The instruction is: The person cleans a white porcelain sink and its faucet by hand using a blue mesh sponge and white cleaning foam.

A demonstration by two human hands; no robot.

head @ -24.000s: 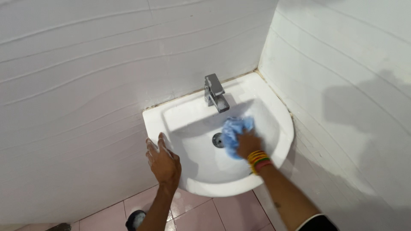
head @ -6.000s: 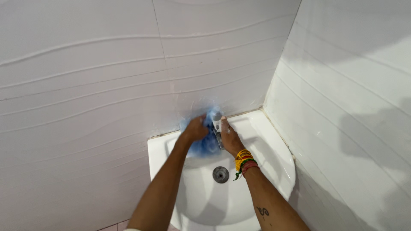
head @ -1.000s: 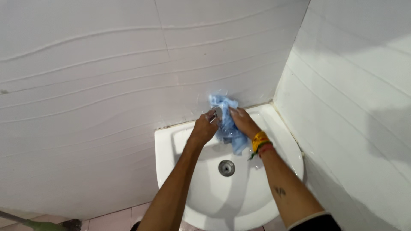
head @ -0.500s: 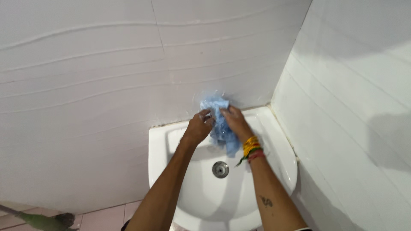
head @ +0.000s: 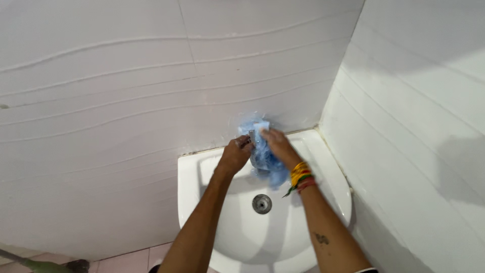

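White corner sink point(head: 331, 194) against tiled walls, drain point(head: 261, 203) at centre. Blue cloth point(head: 262, 151) bunched over tap point(head: 251, 135) at far rim. Right hand point(head: 275, 144) fingers curled, pressing cloth. Left hand point(head: 236, 153) fingers closed around tap. Step: wiping tap. Next calls for steady grip, rubbing around base.

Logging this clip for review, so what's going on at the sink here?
A person stands over a white corner sink and works a crumpled blue cloth around the metal tap at the back of the basin. The right hand presses the cloth against the tap; the left hand grips at the tap from the other side. The tap is mostly hidden. The drain lies uncovered below.
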